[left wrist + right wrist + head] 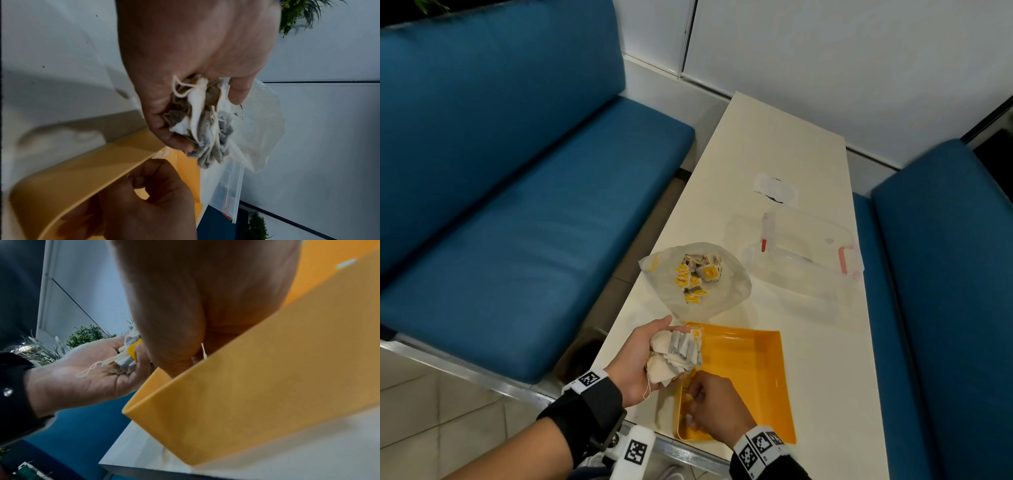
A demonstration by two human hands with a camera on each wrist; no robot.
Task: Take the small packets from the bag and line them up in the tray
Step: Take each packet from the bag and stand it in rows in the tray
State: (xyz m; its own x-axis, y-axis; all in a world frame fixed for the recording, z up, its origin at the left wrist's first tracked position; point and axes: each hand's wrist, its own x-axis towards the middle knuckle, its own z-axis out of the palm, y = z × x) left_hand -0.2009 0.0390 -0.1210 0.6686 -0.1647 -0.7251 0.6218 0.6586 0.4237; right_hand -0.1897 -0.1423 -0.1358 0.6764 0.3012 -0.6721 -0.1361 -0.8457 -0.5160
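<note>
While my left hand (635,359) cups a crumpled bunch of tea bags (676,354), soft papery pouches with thin white strings and yellow tags, its fingers curl round them just above the near left corner of the tray (763,383). That tray is smooth yellow plastic, rectangular with low straight walls, and most of its floor lies bare to the right and far side. My right hand (714,407) reaches down inside its near left corner, fingers bent together; whether they pinch a packet I cannot tell. Beyond the tray, the thin translucent plastic bag (729,291) lies open on the cream table (774,144), more tea bags heaped inside. Farther right sits a clear lidded container (804,253).
</note>
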